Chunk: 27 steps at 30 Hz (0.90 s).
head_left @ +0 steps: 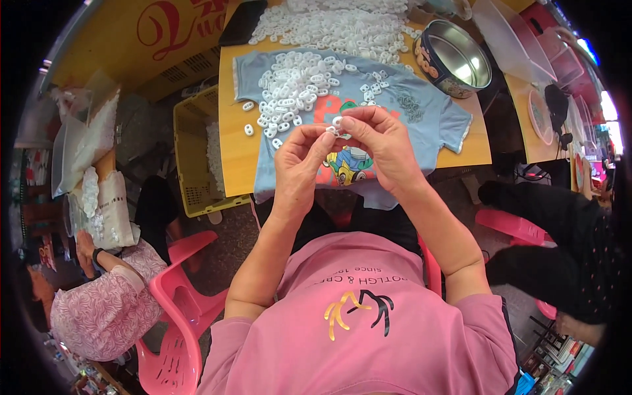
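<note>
Above the near part of a blue-grey T-shirt (253, 174) spread on the table, my two hands meet. My left hand (303, 161) pinches with thumb and forefinger at a small white plastic piece (338, 122). My right hand (384, 143) is closed on the same spot, its thumb against the piece. Fingertips hide part of it, so I cannot tell whether it is one piece or two joined. Just beyond my left hand lies a heap of white oval two-holed pieces (296, 82). Past my right hand are a few small white pieces (375, 85) and a cluster of tiny dark-green parts (411, 105).
A larger pile of white pieces (329, 29) covers the far side of the wooden table (234, 145). A round metal tin (428, 59) stands at the far right, a black phone-like slab (242, 23) far left. A yellow crate (191, 171) sits left; people sit on both sides.
</note>
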Each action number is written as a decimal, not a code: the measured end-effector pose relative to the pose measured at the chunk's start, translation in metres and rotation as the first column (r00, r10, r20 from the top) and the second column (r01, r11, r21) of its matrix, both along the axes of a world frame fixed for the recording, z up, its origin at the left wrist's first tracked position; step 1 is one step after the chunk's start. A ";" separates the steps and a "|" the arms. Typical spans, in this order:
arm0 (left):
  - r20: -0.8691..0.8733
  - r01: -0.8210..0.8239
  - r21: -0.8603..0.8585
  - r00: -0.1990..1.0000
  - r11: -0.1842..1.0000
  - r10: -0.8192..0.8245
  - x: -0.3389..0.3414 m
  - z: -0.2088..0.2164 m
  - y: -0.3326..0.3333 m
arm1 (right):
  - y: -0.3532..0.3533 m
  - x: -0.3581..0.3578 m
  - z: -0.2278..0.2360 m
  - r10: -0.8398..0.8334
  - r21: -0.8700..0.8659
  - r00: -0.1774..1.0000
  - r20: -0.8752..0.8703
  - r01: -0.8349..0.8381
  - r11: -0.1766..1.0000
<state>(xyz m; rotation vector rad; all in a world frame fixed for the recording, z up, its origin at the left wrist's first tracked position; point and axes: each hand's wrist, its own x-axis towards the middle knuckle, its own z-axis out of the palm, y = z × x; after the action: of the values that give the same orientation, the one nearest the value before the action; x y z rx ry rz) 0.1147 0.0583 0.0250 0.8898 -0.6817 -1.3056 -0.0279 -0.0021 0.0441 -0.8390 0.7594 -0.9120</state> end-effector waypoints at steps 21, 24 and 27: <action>0.000 0.040 0.010 0.999 0.999 -0.040 -0.015 0.013 -0.001 | 0.011 -0.021 0.006 -0.132 -0.042 0.991 -0.038 0.130 0.991; 0.005 0.037 0.013 0.999 0.999 -0.038 -0.016 0.014 -0.003 | 0.013 -0.021 0.008 -0.138 -0.060 0.990 -0.038 0.135 0.989; 0.010 0.031 0.011 0.999 0.999 -0.031 -0.017 0.013 -0.003 | 0.015 -0.019 0.009 -0.150 -0.114 0.987 -0.052 0.143 0.983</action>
<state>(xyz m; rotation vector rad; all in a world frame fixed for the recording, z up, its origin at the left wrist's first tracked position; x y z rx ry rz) 0.0979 0.0553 0.0383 0.8983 -0.6995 -1.3342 -0.0474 0.0125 0.0528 -0.9200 0.8376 -1.0713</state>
